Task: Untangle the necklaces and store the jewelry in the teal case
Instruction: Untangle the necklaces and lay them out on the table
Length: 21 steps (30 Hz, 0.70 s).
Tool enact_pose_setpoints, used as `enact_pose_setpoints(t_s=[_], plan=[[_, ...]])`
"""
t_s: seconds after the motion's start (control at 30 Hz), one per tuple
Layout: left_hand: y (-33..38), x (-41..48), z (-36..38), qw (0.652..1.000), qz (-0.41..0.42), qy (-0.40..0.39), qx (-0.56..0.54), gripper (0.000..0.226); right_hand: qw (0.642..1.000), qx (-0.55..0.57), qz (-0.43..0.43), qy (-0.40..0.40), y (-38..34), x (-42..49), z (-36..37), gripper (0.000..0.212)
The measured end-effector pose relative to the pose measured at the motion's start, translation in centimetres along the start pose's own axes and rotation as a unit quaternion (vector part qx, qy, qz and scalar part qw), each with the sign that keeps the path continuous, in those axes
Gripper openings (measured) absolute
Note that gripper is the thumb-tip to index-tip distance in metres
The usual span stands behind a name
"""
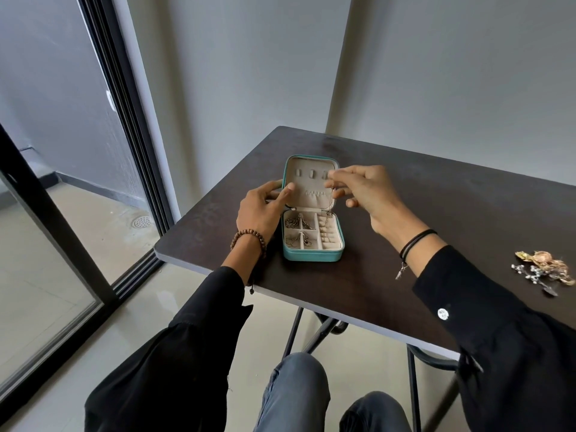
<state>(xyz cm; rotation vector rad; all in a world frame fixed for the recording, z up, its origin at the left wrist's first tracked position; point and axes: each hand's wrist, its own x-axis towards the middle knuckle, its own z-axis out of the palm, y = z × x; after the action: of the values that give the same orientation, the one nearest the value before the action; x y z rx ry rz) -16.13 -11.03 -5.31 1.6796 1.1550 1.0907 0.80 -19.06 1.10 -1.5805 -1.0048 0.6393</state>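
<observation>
The teal case (311,255) stands open on the dark table (436,198), its lid upright with a cream lining. Silver chains (296,222) lie in its left compartments. My left hand (265,207) grips the lid's left edge, thumb on the lining. My right hand (364,191) pinches a thin silver necklace (330,204) at the lid's upper right hook; the chain hangs down into the right side of the tray. A tangled heap of gold and silver jewelry (544,269) lies at the table's right edge.
The table's near-left corner (159,252) juts toward a sliding glass door (62,182). Folding table legs (311,332) and my knees (299,391) are under the front edge. A grey wall stands behind the table.
</observation>
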Motion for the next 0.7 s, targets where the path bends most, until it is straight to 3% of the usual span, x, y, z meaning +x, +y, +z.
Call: enact_pose_setpoints(t_s=[0.7], plan=[[-0.2, -0.3, -0.3, 0.999, 0.001, 0.018, -0.035, 0.035, 0.999, 0.048, -0.007, 0.009, -1.4, -0.8, -0.1, 0.013]])
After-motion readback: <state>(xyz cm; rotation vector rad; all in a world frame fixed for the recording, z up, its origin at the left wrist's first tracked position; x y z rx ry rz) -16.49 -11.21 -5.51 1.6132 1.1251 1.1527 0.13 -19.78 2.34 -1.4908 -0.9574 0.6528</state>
